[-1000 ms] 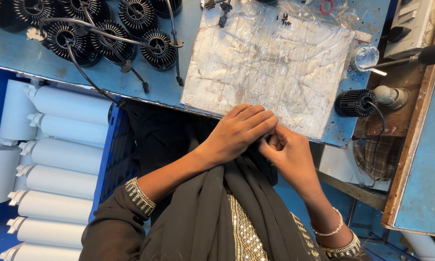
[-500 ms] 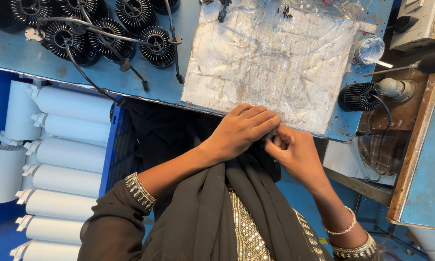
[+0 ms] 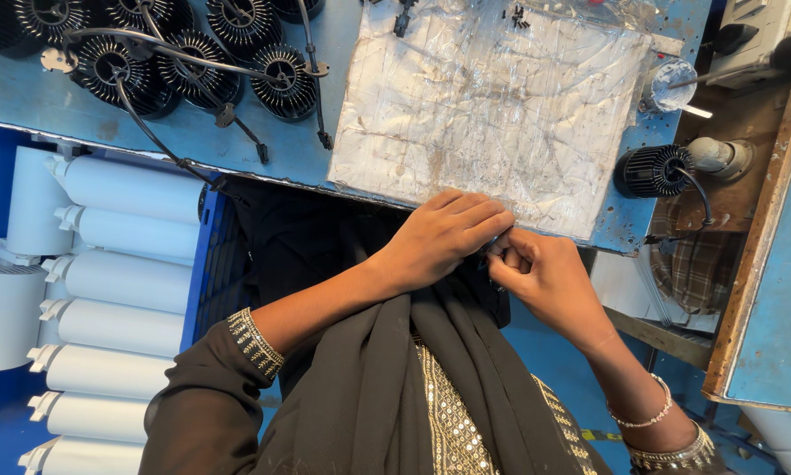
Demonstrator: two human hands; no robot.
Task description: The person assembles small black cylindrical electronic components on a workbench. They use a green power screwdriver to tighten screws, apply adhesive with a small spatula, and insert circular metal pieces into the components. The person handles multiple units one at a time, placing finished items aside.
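Little changed since the earlier frames: both hands unmoved at the desk's near edge, fingers pressed together as before; camera view shifted only slightly.

Left hand (image 3: pixel 444 237) laid palm down, fingers extended and closed side by side, tips reaching the near edge of the crinkled plastic-covered mat (image 3: pixel 501 105). Right hand (image 3: pixel 545 277) curled, fingertips (image 3: pixel 505 255) bunched against those of the left hand. Small dark part (image 3: pixel 492 251) barely visible between the two sets of fingers, just below the desk edge; kind not identifiable, mostly hidden. Grip of the left hand: closed flat over the meeting point, hold on the part not confirmable. Grip of the right hand: pinched nearly shut around the small dark part, contact apparent but not clear.

Blue desk (image 3: pixel 26 88) carrying a cluster of black finned heat sinks (image 3: pixel 184 66) with trailing black cables (image 3: pixel 237 119) at upper left. Single black finned lamp body (image 3: pixel 651 171) with a grey fitting lying at the desk's right end, beside a wooden frame (image 3: pixel 747 264). Row of white cylindrical lamp housings (image 3: pixel 114 255) stacked in a blue crate at lower left. Dark scarf (image 3: pixel 395 387) and gold-trimmed garment over the lap; bracelets (image 3: pixel 651 422) on the right wrist.
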